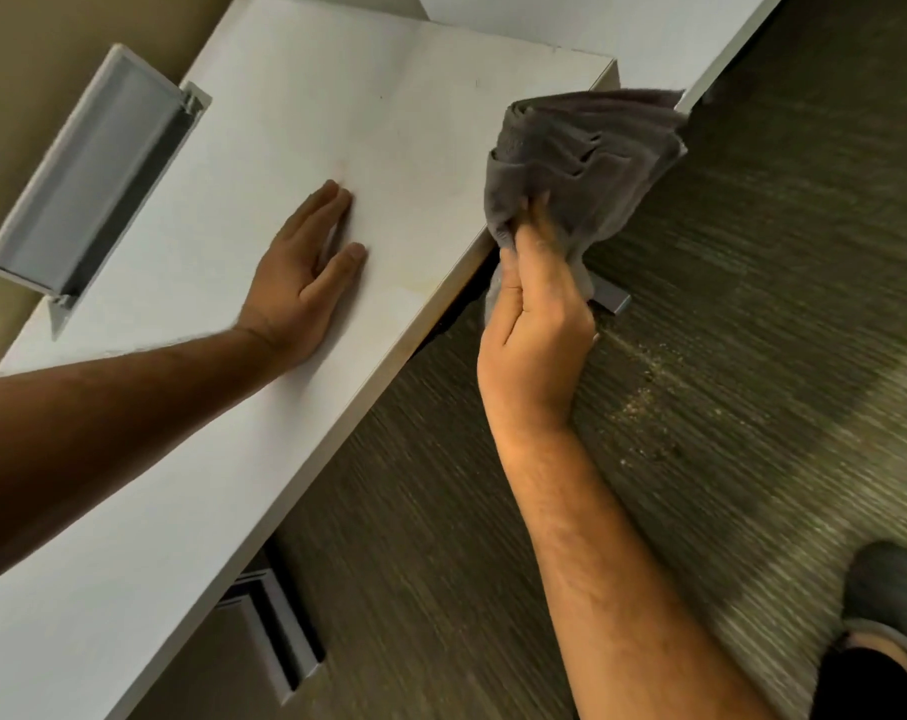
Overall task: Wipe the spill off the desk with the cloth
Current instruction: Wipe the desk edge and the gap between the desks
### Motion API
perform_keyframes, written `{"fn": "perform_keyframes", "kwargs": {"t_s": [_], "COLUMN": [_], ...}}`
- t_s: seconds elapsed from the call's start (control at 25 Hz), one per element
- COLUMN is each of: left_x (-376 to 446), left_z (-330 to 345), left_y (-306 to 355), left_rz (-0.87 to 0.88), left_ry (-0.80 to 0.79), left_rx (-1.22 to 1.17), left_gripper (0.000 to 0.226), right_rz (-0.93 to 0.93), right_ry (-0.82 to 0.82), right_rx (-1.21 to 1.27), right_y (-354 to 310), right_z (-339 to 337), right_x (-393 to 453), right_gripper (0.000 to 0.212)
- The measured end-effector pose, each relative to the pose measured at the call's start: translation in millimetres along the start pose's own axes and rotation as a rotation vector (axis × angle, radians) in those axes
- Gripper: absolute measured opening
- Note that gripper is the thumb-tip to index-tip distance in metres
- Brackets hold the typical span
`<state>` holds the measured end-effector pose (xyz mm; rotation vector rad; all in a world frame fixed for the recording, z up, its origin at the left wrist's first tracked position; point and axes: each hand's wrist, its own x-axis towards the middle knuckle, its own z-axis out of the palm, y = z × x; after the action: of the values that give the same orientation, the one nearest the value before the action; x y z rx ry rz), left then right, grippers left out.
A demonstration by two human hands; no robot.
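Note:
The white desk (305,127) runs diagonally from lower left to upper right. My left hand (305,272) lies flat on its top, palm down, fingers together, holding nothing. My right hand (537,314) is past the desk's front edge and grips a bunched grey cloth (581,158), which is lifted above the edge and the floor. A faint yellowish mark (415,288) shows on the desk near the front edge, between my hands. Crumb-like specks (648,387) lie scattered on the carpet below my right hand.
A grey cable tray with a raised lid (92,174) is set into the desk at the far left. Another white desk (622,28) adjoins at the top right. Grey drawer handles (279,636) show under the desk. A shoe (888,600) stands on the carpet at lower right.

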<state>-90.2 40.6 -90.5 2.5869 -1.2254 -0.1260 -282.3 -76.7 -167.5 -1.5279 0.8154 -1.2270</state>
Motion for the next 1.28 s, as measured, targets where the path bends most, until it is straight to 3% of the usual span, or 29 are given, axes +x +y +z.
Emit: {"fn": "perform_keyframes", "kwargs": {"t_s": [0.36, 0.48, 0.56, 0.64, 0.76, 0.92, 1.04, 1.28], "left_x": [3, 2, 0, -1, -2, -2, -1, -1], "left_z": [0, -1, -2, -3, -2, -3, -2, -2], "left_y": [0, 2, 3, 3, 5, 6, 6, 5], "left_rz": [0.021, 0.008, -0.002, 0.000, -0.006, -0.004, -0.006, 0.007], "left_ry": [-0.001, 0.000, -0.004, -0.002, -0.024, -0.019, -0.009, 0.010], "left_rx": [0.071, 0.056, 0.039, 0.023, 0.026, 0.006, 0.033, 0.008], "left_gripper": [0.071, 0.072, 0.072, 0.071, 0.071, 0.068, 0.069, 0.066], "right_rz": [-0.037, -0.044, 0.146, 0.316, 0.310, 0.161, 0.086, -0.064], "right_ry": [-0.205, -0.273, -0.144, 0.097, 0.234, 0.091, 0.007, -0.373], "right_rx": [-0.028, 0.086, 0.225, 0.315, 0.283, 0.106, 0.077, 0.036], "right_y": [-24, -24, -26, -22, -13, -24, -34, -44], "right_z": [1, -15, -33, -47, -41, -2, 8, -14], "right_x": [-101, -117, -110, -87, -33, -6, -44, -129], "right_gripper": [0.031, 0.027, 0.024, 0.023, 0.024, 0.029, 0.032, 0.030]}}
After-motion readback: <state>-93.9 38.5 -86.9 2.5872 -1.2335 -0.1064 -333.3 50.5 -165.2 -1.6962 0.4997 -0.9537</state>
